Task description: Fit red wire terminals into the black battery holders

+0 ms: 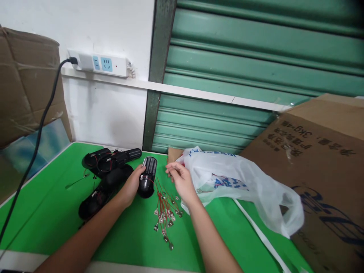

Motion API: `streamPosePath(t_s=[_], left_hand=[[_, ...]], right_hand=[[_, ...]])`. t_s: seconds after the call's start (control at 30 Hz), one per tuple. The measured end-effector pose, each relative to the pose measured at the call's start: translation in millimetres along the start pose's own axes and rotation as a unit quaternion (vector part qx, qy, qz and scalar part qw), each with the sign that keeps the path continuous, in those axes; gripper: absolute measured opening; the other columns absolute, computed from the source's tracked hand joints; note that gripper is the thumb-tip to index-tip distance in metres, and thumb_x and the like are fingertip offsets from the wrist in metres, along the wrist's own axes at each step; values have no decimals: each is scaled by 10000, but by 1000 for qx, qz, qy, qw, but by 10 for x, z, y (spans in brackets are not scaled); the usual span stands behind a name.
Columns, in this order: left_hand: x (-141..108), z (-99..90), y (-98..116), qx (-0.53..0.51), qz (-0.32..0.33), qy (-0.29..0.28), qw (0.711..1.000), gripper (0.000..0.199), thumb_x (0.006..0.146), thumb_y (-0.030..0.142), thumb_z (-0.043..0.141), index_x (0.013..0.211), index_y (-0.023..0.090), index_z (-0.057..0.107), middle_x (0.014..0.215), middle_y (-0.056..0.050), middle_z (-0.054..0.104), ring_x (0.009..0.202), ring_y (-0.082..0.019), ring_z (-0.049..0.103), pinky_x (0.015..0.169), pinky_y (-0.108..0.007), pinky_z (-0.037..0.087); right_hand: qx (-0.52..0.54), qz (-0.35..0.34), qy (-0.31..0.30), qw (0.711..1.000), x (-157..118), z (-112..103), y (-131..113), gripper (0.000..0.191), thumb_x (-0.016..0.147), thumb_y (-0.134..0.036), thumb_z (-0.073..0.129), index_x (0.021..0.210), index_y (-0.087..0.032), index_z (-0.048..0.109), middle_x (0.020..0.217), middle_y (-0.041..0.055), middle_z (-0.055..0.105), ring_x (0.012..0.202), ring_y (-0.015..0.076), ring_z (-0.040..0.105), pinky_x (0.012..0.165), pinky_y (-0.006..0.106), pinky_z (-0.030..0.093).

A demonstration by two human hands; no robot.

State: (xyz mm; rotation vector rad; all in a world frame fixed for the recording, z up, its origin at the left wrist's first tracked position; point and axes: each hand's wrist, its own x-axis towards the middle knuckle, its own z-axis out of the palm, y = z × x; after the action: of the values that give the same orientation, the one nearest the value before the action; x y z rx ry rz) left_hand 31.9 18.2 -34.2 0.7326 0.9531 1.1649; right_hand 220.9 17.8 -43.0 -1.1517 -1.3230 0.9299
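Observation:
My left hand point(131, 186) is closed around the side of a black plastic housing point(146, 185) with a rounded lower end, ribbed slots at its top and a small white connector inside. To its right, my right hand point(182, 181) is raised over the table with thumb and fingers pinched together. Something small seems to be between those fingertips, too tiny to name. Between and below the hands lies a loose bunch of red wires point(161, 206) with small metal contact pieces at their ends. Several more black housings point(113, 178) are heaped left of my left hand.
A white plastic bag point(241, 178) lies on the green table point(122, 242), right of my right hand. Cardboard boxes point(321, 159) stand at both sides. A black cable point(42, 121) hangs at left from a power strip point(96, 63). Behind is a green shutter point(227, 57).

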Motion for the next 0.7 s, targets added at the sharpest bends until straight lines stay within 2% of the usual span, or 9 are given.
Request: streamPosePath(t_s=[0.17,0.3,0.37,0.5,0.7], left_hand=[[-79,36,7,-7,-30,-49,998,393,780,360,705,1132,187,719,1091,-47,761,1077,-259,678,892,-309,495],[-101,44,-10,2,-34,-82,996,388,765,331,708,1125,186,730,1087,-54,763,1072,-260,664,867,-295,477],[-106,47,-15,7,-37,-84,996,396,756,326,719,1126,187,732,1075,-56,765,1050,-258,664,835,-285,471],[-104,41,-30,21,-48,-74,996,457,758,343,749,1191,201,718,1038,-49,768,947,-237,676,770,-275,466],[-93,25,-44,33,-48,-82,995,492,739,392,793,1189,203,730,1007,-56,776,887,-228,687,751,-281,484]], right_hand=[[48,-32,5,998,-89,81,-107,219,856,-415,667,967,-236,607,870,39,754,842,214,722,708,312,542],[86,-49,35,995,-151,197,-142,412,855,-371,722,1175,-256,489,853,15,784,875,220,758,810,349,558],[71,-49,29,996,-165,224,-138,441,860,-366,727,1222,-241,509,882,38,803,897,233,764,838,373,560],[-8,-71,-2,997,-177,213,-129,199,910,-392,689,1000,-215,675,948,78,809,906,240,758,846,380,563],[-39,-105,8,994,-196,219,-162,161,929,-367,673,951,-217,727,966,69,795,909,221,750,854,349,568]])
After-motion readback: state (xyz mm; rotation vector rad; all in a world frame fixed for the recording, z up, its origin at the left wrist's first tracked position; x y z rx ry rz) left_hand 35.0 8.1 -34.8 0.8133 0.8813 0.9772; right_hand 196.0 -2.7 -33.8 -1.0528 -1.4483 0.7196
